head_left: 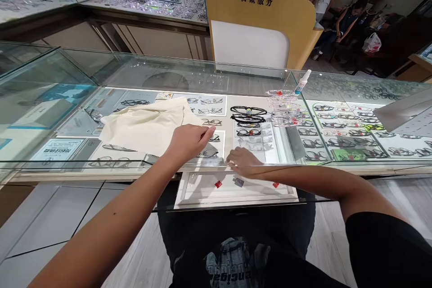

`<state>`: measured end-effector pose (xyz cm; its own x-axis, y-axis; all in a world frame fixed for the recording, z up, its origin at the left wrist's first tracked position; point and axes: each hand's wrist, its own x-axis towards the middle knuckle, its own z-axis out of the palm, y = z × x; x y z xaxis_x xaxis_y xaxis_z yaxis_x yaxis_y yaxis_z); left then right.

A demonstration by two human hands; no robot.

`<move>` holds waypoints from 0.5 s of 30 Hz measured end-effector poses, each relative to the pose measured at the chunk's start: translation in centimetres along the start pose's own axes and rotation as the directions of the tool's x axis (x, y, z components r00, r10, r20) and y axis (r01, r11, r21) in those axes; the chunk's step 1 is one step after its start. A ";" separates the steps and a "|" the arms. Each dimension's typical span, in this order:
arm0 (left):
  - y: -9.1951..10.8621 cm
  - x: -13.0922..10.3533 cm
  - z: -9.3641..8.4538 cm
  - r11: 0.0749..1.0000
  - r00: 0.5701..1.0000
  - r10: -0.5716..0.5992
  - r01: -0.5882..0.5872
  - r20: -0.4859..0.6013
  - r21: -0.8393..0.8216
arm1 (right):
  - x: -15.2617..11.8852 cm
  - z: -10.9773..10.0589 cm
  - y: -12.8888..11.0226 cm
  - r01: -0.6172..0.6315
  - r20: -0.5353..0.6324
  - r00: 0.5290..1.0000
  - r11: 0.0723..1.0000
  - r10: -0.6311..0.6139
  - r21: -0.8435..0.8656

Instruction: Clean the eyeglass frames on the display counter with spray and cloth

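My left hand (189, 141) rests on the glass counter top, against the right end of a cream cloth (148, 121). Its fingers are curled in with the thumb lying to the right, and whatever is inside them, if anything, is hidden. My right hand (243, 160) lies at the front edge of the glass, fingers bent and close together, and I cannot make out anything in them. Beyond it, black-framed eyeglasses (249, 119) lie in a row. To their right several clear-framed glasses (285, 108) are stacked near a white spray bottle (303, 82).
Below the glass edge a white drawer (202, 195) stands partly out, with small red and grey pieces inside. Many frames fill the display case (351, 130). A white box-like object (405, 112) stands at right. Behind is a wooden cashier desk (263, 13); two people are at far right.
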<state>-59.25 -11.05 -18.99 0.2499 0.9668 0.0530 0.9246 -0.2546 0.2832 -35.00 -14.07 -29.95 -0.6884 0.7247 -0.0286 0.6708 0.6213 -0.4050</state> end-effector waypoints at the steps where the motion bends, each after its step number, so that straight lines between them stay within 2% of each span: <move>1: 0.0 0.0 0.0 1.000 1.000 -0.001 0.001 0.003 0.000 | 0.7 0.1 1.0 -0.034 -0.034 0.999 0.999 0.033 -0.028; 4: 0.0 0.0 0.0 1.000 1.000 -0.007 0.007 0.009 0.001 | 2.3 0.4 4.0 -0.167 -0.146 0.977 0.983 0.154 -0.082; 10: 0.0 0.0 -0.1 1.000 1.000 -0.014 0.014 0.009 -0.014 | 3.8 0.7 9.1 -0.400 -0.317 0.884 0.907 0.344 -0.132; 13: 0.0 0.0 0.0 1.000 1.000 -0.020 0.020 0.005 -0.019 | 4.2 -0.2 11.1 -0.418 -0.353 0.871 0.893 0.342 -0.165; 15: 0.0 0.1 0.0 1.000 1.000 -0.020 0.020 0.006 -0.021 | 4.3 -1.3 12.2 -0.321 -0.315 0.916 0.925 0.248 -0.205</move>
<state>-59.23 -11.00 -19.02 0.2330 0.9716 0.0418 0.9232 -0.2345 0.3046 -29.39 -2.97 -33.87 -0.3777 0.9117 0.1617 0.8976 0.4034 -0.1779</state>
